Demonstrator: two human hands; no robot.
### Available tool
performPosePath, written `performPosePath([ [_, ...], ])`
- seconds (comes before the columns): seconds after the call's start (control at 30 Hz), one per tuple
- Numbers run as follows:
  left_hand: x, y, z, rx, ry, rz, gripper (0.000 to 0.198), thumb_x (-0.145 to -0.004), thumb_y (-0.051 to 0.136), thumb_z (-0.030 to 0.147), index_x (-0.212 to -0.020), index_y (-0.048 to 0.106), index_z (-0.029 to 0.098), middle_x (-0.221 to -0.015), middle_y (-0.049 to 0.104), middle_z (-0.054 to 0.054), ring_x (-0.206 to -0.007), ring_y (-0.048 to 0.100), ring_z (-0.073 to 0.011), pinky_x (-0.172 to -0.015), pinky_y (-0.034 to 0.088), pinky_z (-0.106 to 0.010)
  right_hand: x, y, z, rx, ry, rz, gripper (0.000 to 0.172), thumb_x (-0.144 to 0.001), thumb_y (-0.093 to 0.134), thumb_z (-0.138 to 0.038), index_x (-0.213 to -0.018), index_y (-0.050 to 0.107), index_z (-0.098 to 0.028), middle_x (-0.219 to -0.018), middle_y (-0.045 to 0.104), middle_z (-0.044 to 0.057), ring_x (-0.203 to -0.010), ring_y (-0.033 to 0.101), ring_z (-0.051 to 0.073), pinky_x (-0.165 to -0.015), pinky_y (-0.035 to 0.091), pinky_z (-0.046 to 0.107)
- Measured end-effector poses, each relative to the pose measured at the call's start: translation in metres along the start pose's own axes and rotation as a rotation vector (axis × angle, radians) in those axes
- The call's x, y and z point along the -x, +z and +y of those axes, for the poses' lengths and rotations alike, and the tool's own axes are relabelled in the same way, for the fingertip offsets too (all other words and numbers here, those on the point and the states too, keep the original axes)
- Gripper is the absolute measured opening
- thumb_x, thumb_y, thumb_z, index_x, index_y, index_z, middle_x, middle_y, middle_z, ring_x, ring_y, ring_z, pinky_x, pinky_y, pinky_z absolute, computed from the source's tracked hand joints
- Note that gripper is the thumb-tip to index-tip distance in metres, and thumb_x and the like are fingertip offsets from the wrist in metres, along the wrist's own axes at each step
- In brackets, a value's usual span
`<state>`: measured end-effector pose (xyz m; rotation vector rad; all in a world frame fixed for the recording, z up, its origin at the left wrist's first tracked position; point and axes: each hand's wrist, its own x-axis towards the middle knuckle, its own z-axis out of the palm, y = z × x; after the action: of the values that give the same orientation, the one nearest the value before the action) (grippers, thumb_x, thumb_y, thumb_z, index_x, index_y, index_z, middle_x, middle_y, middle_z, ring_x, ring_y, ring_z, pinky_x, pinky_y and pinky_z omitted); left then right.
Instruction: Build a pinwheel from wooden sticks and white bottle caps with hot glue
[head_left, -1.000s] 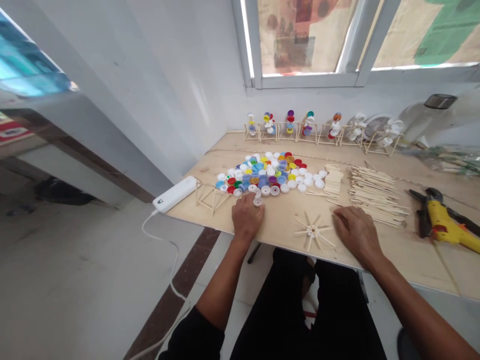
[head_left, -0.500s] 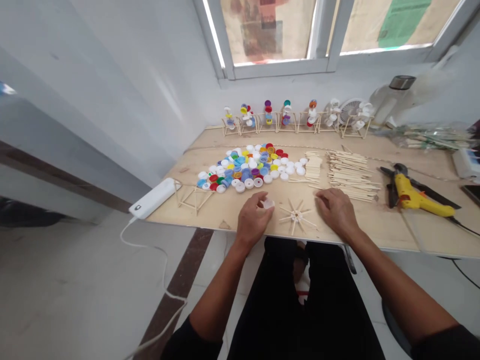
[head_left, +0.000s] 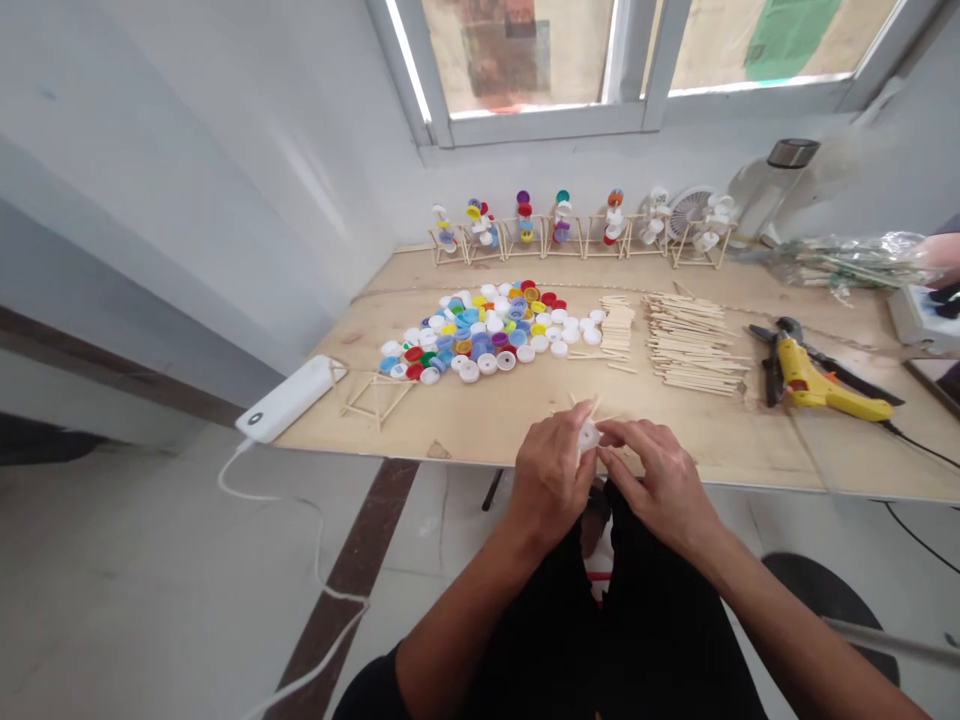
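Note:
My left hand (head_left: 551, 475) and my right hand (head_left: 660, 485) meet at the near edge of the plywood board (head_left: 480, 420). Between their fingertips they pinch a white bottle cap (head_left: 587, 436) and a small star-shaped wheel of thin wooden sticks (head_left: 589, 408), whose spokes poke up behind the fingers. Most of the wheel is hidden by my hands. A heap of coloured and white bottle caps (head_left: 487, 330) lies further back to the left.
Stacks of wooden sticks (head_left: 690, 345) lie right of the caps. A yellow glue gun (head_left: 825, 385) and black pliers (head_left: 772, 350) sit at the right. Several finished stick-and-cap models (head_left: 570, 225) line the wall. A white power bank (head_left: 285, 400) and a stick frame (head_left: 375, 395) rest at the left.
My left hand carried a white cap from the heap toward me. Both hands then closed together over the stick wheel and lifted it at the board's near edge.

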<state>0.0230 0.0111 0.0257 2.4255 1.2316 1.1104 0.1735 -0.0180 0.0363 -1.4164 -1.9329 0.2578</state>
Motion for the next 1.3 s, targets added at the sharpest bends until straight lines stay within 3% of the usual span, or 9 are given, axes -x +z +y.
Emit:
performPosePath([
  [0.27, 0.002, 0.0, 0.011, -0.003, 0.105, 0.126, 0.04, -0.089, 0.047, 0.015, -0.128, 0.041, 0.018, -0.108, 0.066, -0.01, -0.096, 0.062, -0.0204, -0.085, 0.05, -0.034, 0.001, -0.004, -0.008, -0.086, 0.128, 0.001, 0.02, -0.088, 0.05, -0.031, -0.103, 0.061, -0.022, -0.088, 0.069, 0.004, -0.084, 0.063, 0.02, -0.079, 0.046, 0.037],
  [0.6, 0.007, 0.004, 0.013, 0.039, 0.125, 0.16, 0.04, -0.089, 0.045, 0.014, -0.128, 0.042, 0.02, -0.107, 0.066, -0.01, -0.096, 0.062, -0.0206, -0.084, 0.051, -0.036, -0.003, -0.001, -0.015, -0.172, 0.198, 0.025, 0.012, -0.08, 0.056, -0.029, -0.088, 0.061, -0.022, -0.073, 0.065, 0.001, -0.07, 0.06, 0.017, -0.066, 0.049, 0.03],
  [0.77, 0.012, -0.001, -0.001, 0.101, 0.015, 0.164, 0.04, -0.085, 0.056, 0.022, -0.124, 0.046, 0.02, -0.109, 0.064, -0.01, -0.102, 0.059, -0.0225, -0.086, 0.05, -0.038, -0.008, -0.007, 0.004, -0.134, 0.247, 0.032, 0.017, -0.08, 0.057, -0.033, -0.091, 0.063, -0.021, -0.083, 0.068, 0.003, -0.073, 0.062, 0.017, -0.07, 0.049, 0.031],
  [0.87, 0.017, 0.0, -0.017, 0.088, -0.104, 0.155, 0.028, -0.084, 0.056, 0.02, -0.111, 0.054, 0.019, -0.101, 0.065, -0.008, -0.096, 0.059, -0.022, -0.085, 0.049, -0.038, -0.011, -0.012, 0.022, -0.026, 0.276, 0.06, 0.022, -0.08, 0.057, -0.035, -0.094, 0.064, -0.019, -0.086, 0.069, 0.005, -0.075, 0.062, 0.019, -0.073, 0.049, 0.033],
  [1.03, 0.018, 0.01, -0.034, 0.021, -0.209, 0.044, 0.015, -0.081, 0.056, 0.014, -0.094, 0.061, 0.02, -0.092, 0.068, -0.005, -0.092, 0.058, -0.0231, -0.082, 0.044, -0.039, -0.016, -0.014, 0.038, 0.169, 0.134, 0.011, 0.023, -0.084, 0.052, -0.034, -0.098, 0.064, -0.019, -0.089, 0.068, 0.006, -0.082, 0.061, 0.021, -0.075, 0.048, 0.035],
  [1.3, 0.009, 0.018, -0.036, -0.032, -0.215, 0.01, 0.008, -0.081, 0.058, 0.018, -0.086, 0.064, 0.02, -0.086, 0.069, -0.003, -0.086, 0.057, -0.0221, -0.079, 0.039, -0.037, -0.028, -0.005, 0.032, 0.294, -0.104, -0.136, 0.027, -0.088, 0.05, -0.029, -0.108, 0.063, -0.017, -0.095, 0.067, 0.01, -0.088, 0.057, 0.025, -0.078, 0.045, 0.039],
])
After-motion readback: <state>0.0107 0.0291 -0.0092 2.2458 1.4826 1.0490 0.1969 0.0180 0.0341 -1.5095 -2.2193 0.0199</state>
